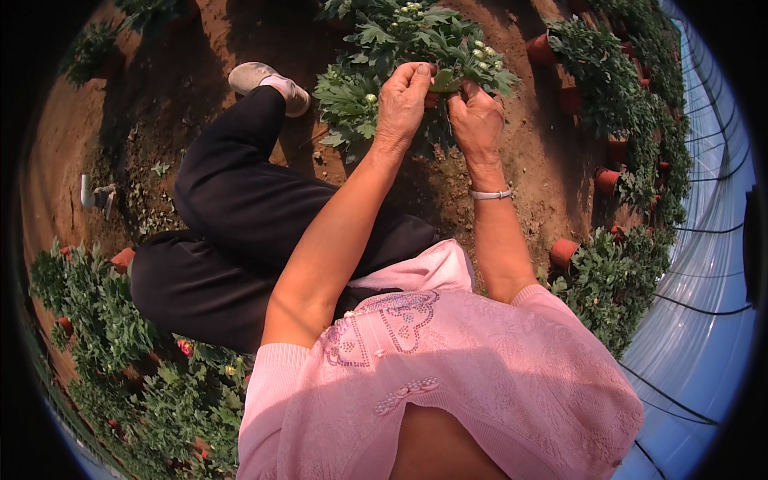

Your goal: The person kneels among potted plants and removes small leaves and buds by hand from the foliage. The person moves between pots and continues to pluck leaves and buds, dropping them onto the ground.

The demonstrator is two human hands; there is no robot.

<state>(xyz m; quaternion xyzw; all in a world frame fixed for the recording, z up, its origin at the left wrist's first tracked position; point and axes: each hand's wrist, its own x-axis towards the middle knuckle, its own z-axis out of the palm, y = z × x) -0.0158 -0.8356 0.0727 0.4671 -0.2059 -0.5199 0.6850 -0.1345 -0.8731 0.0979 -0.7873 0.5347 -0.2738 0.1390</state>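
A leafy chrysanthemum plant with pale, tight flower buds is in front of me, at the top of the view. My left hand pinches at its foliage with thumb and forefinger pressed together. Close by on the right, my right hand has its thumb and fingertips closed among the leaves below the buds. A broad green leaf shows between the two hands. Leaves and fingers hide exactly which part each hand pinches. A light-coloured bracelet circles my right wrist.
Brown soil surrounds my bent, black-trousered legs. Potted plants in reddish pots line the right side, beside plastic sheeting. More plants crowd the lower left. A bent pale pipe sticks up at left.
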